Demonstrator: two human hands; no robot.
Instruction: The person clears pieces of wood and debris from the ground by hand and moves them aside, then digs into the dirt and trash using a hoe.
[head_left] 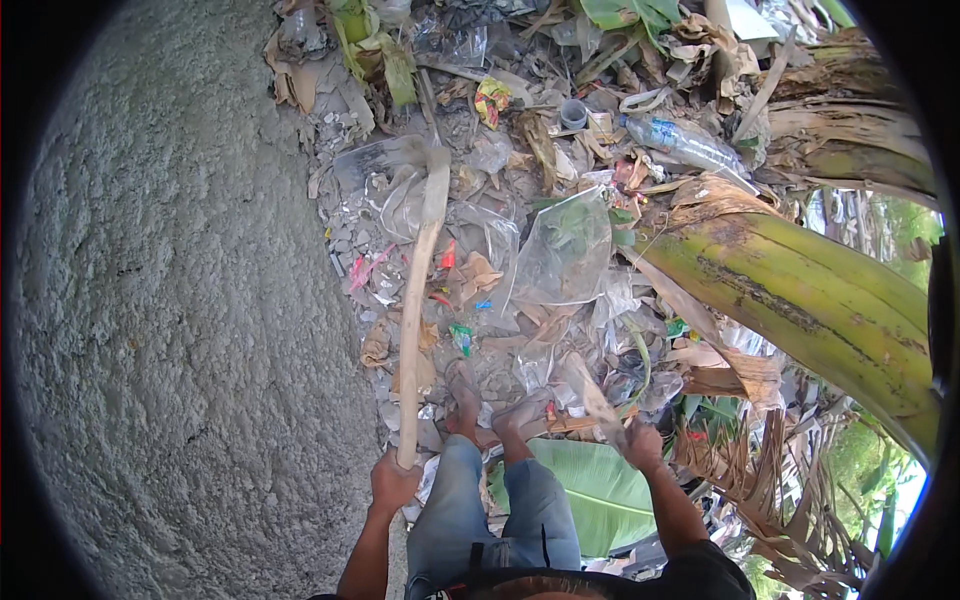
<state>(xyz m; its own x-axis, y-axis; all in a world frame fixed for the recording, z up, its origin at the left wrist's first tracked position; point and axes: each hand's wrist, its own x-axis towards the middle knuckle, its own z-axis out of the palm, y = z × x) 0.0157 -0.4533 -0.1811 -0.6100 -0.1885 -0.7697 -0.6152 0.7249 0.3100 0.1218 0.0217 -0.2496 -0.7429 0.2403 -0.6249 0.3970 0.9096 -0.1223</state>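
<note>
My left hand [395, 482] is closed round the lower end of a long wooden-handled hoe [415, 330]. The handle runs away from me, slightly curved, and its flat grey blade [375, 160] rests among the litter at the far end. My right hand [643, 445] is closed on a flat, pale brownish strip [594, 400], blurred and pointing away to the left. Whether it is a blade or a dry plant piece, I cannot tell. Below it lies a broad green banana leaf [600, 495]. My bare feet stand in the litter between both hands.
A rough grey cement wall [190, 300] fills the left side. Thick banana stems [800, 290] lean in from the right. Scattered ahead are a clear plastic sheet [568, 245], a plastic bottle [690, 148], a grey cup [573, 114], wrappers and dry leaves.
</note>
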